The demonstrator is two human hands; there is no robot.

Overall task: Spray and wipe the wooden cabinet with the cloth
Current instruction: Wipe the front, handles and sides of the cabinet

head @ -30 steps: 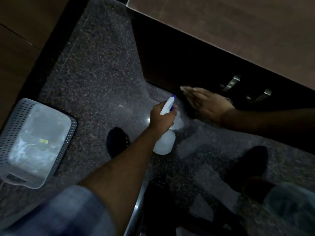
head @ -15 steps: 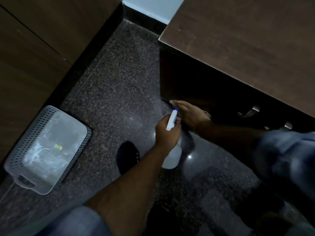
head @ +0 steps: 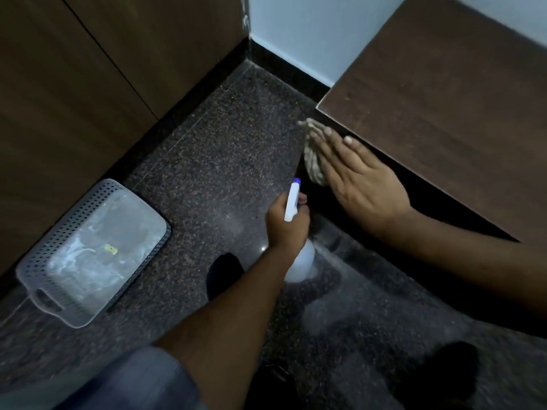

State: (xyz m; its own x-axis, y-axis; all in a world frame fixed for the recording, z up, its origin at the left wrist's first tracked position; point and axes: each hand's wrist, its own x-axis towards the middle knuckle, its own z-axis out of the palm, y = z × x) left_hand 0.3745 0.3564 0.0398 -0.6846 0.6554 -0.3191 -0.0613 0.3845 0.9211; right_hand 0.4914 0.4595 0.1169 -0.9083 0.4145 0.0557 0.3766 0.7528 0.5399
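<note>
Since the cabinet (head: 444, 113) shades its left side under an overhanging top, patches could be missed there. Stray spray might slick the glossy floor (head: 222, 143) underfoot. A basket (head: 74, 220) lies at near left, well apart, blocking nothing. The right hand (head: 361, 184), fingers straight, presses the cloth (head: 313, 164) on the cabinet's left corner; unpinched, it could slip. The left hand (head: 285, 226) grips the bottle (head: 302, 261) just beside it.

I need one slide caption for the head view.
Right hand presses cloth against wooden cabinet; left hand grips spray bottle.
</note>
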